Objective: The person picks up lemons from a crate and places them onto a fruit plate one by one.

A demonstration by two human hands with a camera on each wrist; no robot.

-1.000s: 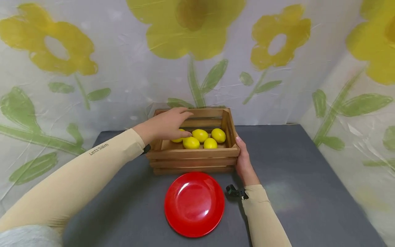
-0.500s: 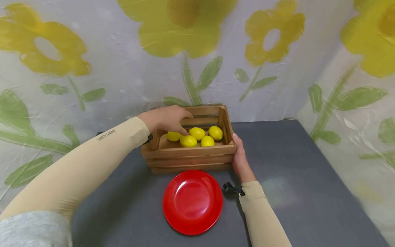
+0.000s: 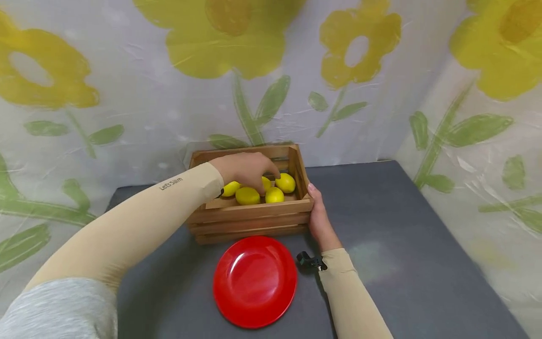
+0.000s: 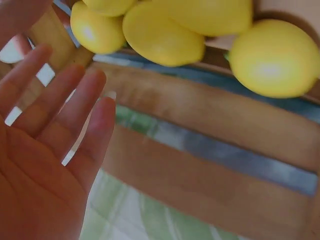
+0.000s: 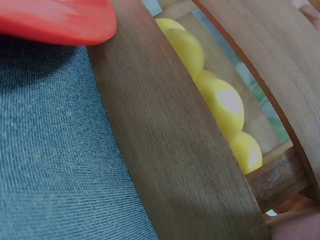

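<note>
Under the left grip, lemons inside the crate

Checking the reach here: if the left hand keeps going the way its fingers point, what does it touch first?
Most likely a lemon in the crate: the left hand is open, fingers angled down over the pile. Depth is unclear.

The wooden crate is open on top, so the way in is from above; its slatted walls block the sides. Inside, the left hand and its forearm fill the air over the lemons, with room only at the far right corner. The right hand lies against the crate's right end. The red plate sits just before the crate; the grey desk to the right lies open
</note>
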